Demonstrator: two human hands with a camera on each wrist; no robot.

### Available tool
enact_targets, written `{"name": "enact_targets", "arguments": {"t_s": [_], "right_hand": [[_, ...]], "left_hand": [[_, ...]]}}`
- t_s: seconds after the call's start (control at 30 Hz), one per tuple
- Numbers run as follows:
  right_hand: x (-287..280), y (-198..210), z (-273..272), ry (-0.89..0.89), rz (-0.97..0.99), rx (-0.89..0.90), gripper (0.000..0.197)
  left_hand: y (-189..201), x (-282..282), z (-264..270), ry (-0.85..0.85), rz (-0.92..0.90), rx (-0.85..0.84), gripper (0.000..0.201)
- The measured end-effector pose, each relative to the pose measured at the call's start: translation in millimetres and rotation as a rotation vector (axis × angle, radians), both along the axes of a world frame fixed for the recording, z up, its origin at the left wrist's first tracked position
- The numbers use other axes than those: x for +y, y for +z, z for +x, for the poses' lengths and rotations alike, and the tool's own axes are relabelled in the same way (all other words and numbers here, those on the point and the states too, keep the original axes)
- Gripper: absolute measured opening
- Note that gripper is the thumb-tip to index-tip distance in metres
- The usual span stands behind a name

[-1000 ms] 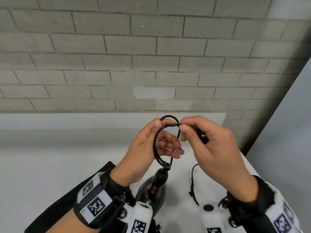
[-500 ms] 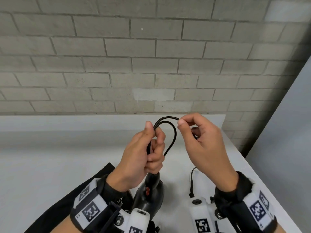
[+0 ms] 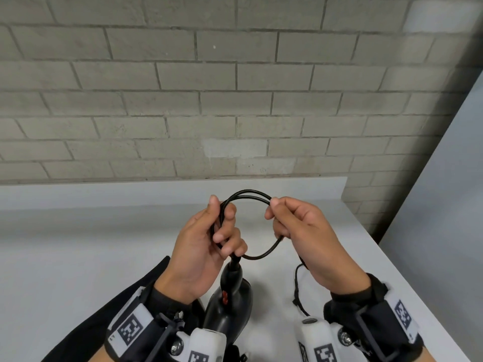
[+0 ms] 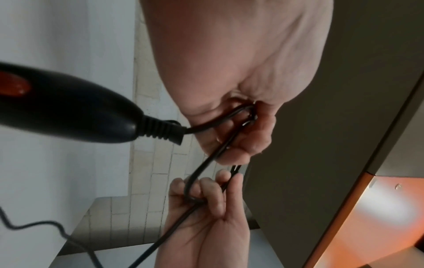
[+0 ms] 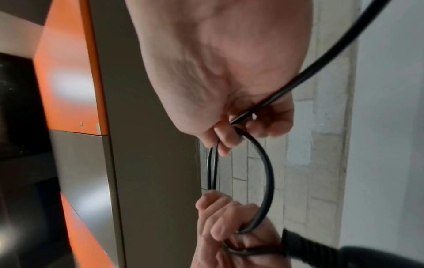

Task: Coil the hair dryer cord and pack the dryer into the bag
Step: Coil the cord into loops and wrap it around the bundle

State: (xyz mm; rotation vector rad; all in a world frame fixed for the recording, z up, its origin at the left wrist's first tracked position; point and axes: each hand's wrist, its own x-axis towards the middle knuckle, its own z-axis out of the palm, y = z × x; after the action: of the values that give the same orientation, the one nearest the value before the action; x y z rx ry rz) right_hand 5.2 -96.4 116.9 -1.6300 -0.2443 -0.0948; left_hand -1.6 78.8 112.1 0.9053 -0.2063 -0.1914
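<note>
A black hair dryer (image 3: pixel 230 301) with a red switch hangs handle-up below my hands, over the white table (image 3: pixel 78 257). Its black cord (image 3: pixel 258 256) forms a round loop between both hands. My left hand (image 3: pixel 206 239) grips the gathered cord just above the dryer's strain relief (image 4: pixel 160 130). My right hand (image 3: pixel 295 226) pinches the loop's right side between thumb and forefinger, and the loose cord (image 3: pixel 296 288) trails down from it. In the right wrist view the loop (image 5: pixel 267 181) curves from my right fingers to my left hand. A black bag (image 3: pixel 104 322) lies under my left forearm.
A grey brick wall (image 3: pixel 209 100) stands behind the table. The table's right edge (image 3: pixel 407 278) runs diagonally close to my right wrist, with grey floor beyond. An orange and grey cabinet (image 5: pixel 75 90) shows in the wrist views.
My hands have moved apart, widening the cord loop into a round coil. The right hand has shifted rightward along the cord while the left keeps its hold above the dryer.
</note>
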Motion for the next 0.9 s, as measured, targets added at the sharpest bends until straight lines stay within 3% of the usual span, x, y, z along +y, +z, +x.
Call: {"name": "enact_targets", "arguments": {"t_s": [0.07, 0.2, 0.33, 0.5, 0.73, 0.9], "right_hand": [[-2, 0, 0, 0.055, 0.037, 0.026, 0.031], [-1, 2, -2, 0.191, 0.327, 0.175, 0.028], [4, -2, -4, 0.217, 0.388, 0.213, 0.027], [9, -11, -6, 0.193, 0.345, 0.193, 0.027], [4, -15, -10, 0.017, 0.039, 0.102, 0.030], [7, -13, -11, -0.077, 0.061, 0.038, 0.028]], "left_hand": [[-2, 0, -1, 0.015, -0.023, 0.005, 0.042], [-7, -2, -4, -0.012, -0.079, -0.010, 0.044], [-12, -5, -4, -0.044, -0.145, 0.010, 0.041], [-16, -8, -4, -0.064, -0.151, 0.010, 0.038], [-12, -11, -6, -0.044, -0.120, 0.041, 0.038], [-16, -13, -8, -0.030, -0.081, 0.012, 0.045]]}}
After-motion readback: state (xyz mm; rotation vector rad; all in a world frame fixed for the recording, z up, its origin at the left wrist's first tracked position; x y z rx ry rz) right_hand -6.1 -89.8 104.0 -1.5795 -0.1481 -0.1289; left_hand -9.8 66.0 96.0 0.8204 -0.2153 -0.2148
